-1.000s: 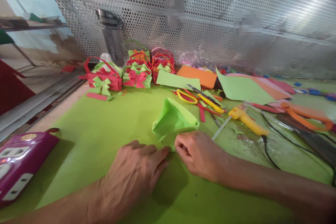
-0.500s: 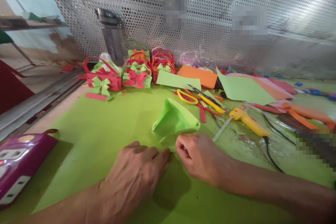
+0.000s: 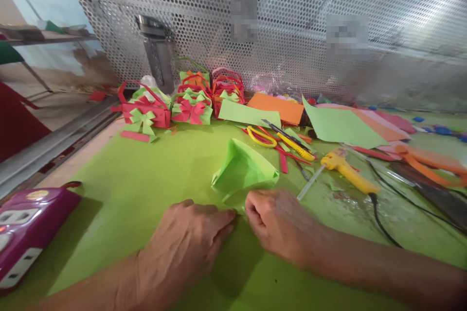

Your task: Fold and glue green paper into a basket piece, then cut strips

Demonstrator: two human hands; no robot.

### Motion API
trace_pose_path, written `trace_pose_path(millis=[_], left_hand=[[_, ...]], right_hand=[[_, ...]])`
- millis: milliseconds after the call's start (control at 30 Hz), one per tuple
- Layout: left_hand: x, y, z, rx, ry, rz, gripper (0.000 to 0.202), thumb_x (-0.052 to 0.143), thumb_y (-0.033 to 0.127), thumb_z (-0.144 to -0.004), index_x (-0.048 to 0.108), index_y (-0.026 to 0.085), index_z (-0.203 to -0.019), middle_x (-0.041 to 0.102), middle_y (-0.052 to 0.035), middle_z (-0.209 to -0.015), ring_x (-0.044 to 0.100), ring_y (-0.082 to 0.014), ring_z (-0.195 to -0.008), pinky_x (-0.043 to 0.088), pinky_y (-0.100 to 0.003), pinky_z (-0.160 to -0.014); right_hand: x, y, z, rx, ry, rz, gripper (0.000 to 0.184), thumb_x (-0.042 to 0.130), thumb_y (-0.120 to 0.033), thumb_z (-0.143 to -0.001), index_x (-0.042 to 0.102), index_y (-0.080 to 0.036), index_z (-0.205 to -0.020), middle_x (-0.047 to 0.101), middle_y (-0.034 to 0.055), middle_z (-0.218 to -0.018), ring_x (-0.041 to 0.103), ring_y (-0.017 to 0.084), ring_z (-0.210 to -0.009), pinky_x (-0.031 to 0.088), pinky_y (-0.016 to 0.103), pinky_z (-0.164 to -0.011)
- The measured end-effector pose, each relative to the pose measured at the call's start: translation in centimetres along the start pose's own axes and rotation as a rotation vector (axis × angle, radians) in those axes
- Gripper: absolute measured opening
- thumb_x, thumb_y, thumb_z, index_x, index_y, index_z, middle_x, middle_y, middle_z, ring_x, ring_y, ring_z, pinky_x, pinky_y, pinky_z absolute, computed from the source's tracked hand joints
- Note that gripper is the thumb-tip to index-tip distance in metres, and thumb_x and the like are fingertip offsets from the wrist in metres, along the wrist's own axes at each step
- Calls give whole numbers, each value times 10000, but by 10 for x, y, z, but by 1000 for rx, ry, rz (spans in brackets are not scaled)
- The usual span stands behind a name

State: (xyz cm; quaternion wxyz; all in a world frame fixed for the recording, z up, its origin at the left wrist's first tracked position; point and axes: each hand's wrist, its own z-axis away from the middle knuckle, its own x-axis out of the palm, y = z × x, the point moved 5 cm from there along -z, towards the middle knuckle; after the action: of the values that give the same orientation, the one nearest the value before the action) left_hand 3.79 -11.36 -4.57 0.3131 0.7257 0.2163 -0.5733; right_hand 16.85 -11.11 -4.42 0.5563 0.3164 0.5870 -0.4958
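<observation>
Clock centred on the open green paper box (image 3: pixel 246 170), mid-table (image 3: pixel 146 180), hollow facing the person, near corner down between the hands. Left hand (image 3: pixel 186 240) at 7: index and thumb together at that corner, rest of the fingers loosely bent. Right hand (image 3: pixel 282 221) at 4–5: fingers curled in, against the near edge. Can't tell if either is clamped on paper; contact hidden. Yellow glue gun (image 3: pixel 346 172) at 3, its glue stick (image 3: pixel 311 182) toward the right hand. Yellow cutter (image 3: pixel 295 146) at 2, yellow-handled scissors (image 3: pixel 261 137) at 1. Red-and-green paper basket (image 3: pixel 146 112) with bow at 10. Purple power strip (image 3: pixel 36 233) at 8–9: oval label (image 3: pixel 37 196) on top, print too small to read.
</observation>
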Motion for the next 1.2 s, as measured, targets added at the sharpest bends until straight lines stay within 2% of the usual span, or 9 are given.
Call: trace_pose_path(millis=[233, 367, 467, 733, 867, 967, 1033, 1133, 1200], left_hand=[[-1, 5, 0, 84, 104, -53, 265, 399, 218, -893, 657, 219, -835, 619, 14, -549, 581, -158, -453, 360, -268, -479], [-3, 13, 4, 192, 170, -102, 250, 394, 256, -910, 636, 196, -931, 620, 15, -570, 578, -161, -449, 368, -280, -466], [-1, 16, 7, 202, 182, -178, 244, 413, 292, -904, 620, 193, -987, 611, 13, -569, 568, -170, -437, 366, -290, -450], [2, 19, 5, 199, 119, -257, 232, 600, 319, -802, 615, 186, -992, 602, 17, -604, 564, -192, -447, 395, -317, -444], [2, 21, 6, 223, 104, -275, 305, 626, 366, -790, 594, 171, -1023, 598, 11, -620, 571, -197, -466, 411, -328, -459], [3, 21, 7, 216, 80, -264, 280, 629, 362, -790, 590, 180, -998, 595, 15, -621, 570, -202, -465, 411, -332, -457], [3, 21, 7, 202, 62, -248, 239, 624, 354, -795, 593, 184, -961, 596, 17, -618, 569, -206, -461, 412, -338, -457], [3, 21, 6, 187, 61, -224, 225, 649, 346, -776, 599, 187, -928, 610, 18, -625, 576, -203, -468, 416, -336, -474], [3, 21, 5, 184, 71, -217, 250, 678, 343, -750, 603, 187, -930, 619, 21, -630, 583, -197, -475, 412, -324, -480]], right_hand=[[2, 1, 0, 6, -5, 22, 114, 503, -92, -767, 542, -156, -681, 549, 6, -598, 345, 92, -506, 185, 262, -489], [1, 0, -1, 7, -44, 31, 106, 507, -102, -782, 556, -153, -703, 592, 24, -638, 401, 102, -525, 196, 265, -496], [-1, -1, -1, 13, -50, 47, 98, 509, -120, -798, 569, -147, -725, 609, 38, -658, 435, 110, -533, 195, 271, -497], [-1, -2, -3, -2, -73, 61, 100, 506, -115, -799, 580, -147, -739, 625, 45, -672, 452, 116, -540, 194, 271, -493], [-9, 8, -2, 30, -85, 91, 153, 504, -95, -792, 577, -154, -670, 613, 31, -623, 441, 108, -525, 207, 267, -495], [-18, 12, 7, 26, -81, 138, 180, 490, -96, -799, 585, -161, -661, 610, 28, -622, 468, 114, -535, 225, 270, -500], [-20, 8, 17, -68, -75, 186, 170, 491, -73, -776, 626, -172, -805, 629, 26, -676, 510, 127, -548, 233, 277, -494], [-14, -5, 32, -285, -40, 321, 539, 541, -49, -676, 532, -170, -1202, 665, 56, -802, 580, 169, -583, 250, 290, -469], [-6, -12, 37, -374, 26, 431, 648, 565, -56, -632, 484, -127, -1271, 666, 89, -808, 601, 198, -576, 259, 297, -435]])
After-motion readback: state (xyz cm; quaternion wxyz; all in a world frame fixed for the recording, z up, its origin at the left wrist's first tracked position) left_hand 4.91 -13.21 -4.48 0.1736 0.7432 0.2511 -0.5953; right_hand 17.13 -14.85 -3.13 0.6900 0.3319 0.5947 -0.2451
